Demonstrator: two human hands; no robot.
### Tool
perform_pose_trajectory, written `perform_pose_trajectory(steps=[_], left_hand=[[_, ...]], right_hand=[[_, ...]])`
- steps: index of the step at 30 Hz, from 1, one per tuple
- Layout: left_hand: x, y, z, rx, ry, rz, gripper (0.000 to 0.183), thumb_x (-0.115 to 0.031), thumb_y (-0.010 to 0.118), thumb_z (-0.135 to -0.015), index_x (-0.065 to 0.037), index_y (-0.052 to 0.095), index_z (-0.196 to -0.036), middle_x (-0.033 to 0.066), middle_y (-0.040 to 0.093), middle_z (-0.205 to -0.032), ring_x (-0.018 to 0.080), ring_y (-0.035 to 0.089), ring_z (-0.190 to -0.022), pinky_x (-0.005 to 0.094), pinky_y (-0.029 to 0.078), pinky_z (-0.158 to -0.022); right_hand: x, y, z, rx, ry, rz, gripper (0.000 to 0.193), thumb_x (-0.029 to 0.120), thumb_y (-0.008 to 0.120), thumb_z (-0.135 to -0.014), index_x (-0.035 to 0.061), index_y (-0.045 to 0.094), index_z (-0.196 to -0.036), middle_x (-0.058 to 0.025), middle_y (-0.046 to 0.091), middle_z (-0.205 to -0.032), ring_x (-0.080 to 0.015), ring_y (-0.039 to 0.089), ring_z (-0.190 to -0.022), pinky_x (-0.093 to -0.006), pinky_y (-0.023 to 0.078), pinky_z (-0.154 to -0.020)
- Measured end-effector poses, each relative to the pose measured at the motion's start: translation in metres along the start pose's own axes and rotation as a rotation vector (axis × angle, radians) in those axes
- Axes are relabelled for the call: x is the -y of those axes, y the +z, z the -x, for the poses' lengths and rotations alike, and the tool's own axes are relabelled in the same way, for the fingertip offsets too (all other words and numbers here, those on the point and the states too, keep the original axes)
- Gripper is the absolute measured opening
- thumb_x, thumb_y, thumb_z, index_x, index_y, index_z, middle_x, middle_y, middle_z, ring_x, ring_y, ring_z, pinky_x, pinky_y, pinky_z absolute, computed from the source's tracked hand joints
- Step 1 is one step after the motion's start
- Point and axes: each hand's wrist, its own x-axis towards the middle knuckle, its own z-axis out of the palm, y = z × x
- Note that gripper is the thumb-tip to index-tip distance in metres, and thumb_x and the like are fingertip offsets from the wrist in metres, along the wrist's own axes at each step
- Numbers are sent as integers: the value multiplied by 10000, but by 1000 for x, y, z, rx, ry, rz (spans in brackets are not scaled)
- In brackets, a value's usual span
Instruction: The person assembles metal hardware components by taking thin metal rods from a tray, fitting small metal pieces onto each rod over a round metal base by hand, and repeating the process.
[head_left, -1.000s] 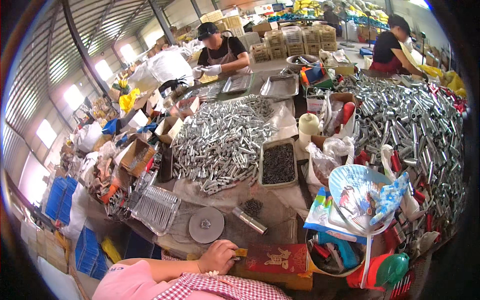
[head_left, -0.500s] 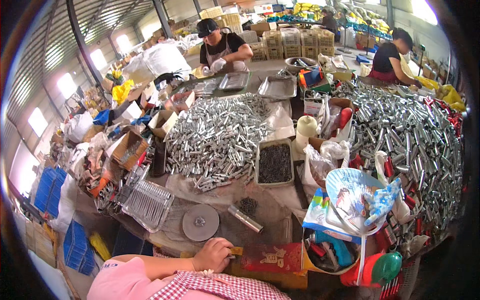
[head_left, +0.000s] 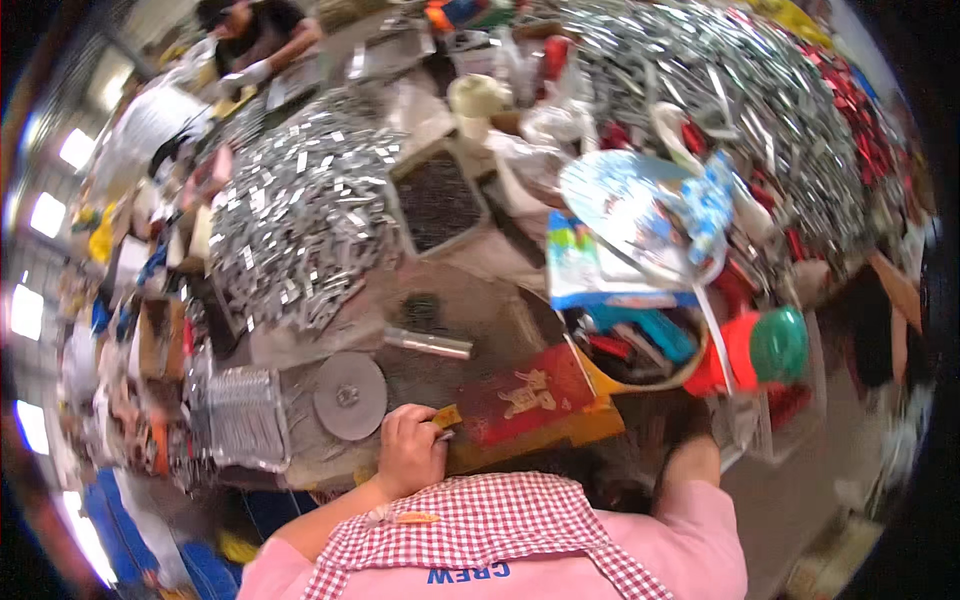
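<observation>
at bench [head_left: 485, 300] | left hand [head_left: 410, 442] gripping metal piece [head_left: 445, 435] | axis rightward | right hand [head_left: 691, 428]: can't tell

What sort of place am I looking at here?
Most likely a metal-parts workshop, perhaps for assembly or sorting: there are heaped silvery metal pieces, a tray of dark bits, and a co-worker on the far side.

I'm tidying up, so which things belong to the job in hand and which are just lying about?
Likely the job:
small metal piece at the left hand
silver metal heap
small dark pile

Likely lying about:
fan
green-lidded red container
</observation>
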Motion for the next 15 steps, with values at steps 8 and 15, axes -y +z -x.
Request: perform_pose_trajectory(steps=[8,15], left_hand=[[8,-1,16,60,47,-14,226,-80,636,-753,2,561,-949,211,557,-1106,423,502,-1074,535,383,-958],[14,1,18,14,100,123,164,-22,574,-805,-5,517,-958,227,556,-1112,411,513,-1060,515,395,-954]], right_hand=[[-256,-69,71,-367,519,-124,509,259,628,-877,168,491,-1358,-286,527,-1311,-451,551,-1202,-490,484,-977],[-285,-81,120,-495,400,-418,529,190,719,-799,115,540,-1292,-305,537,-1224,-483,576,-1107,-493,481,-947]])
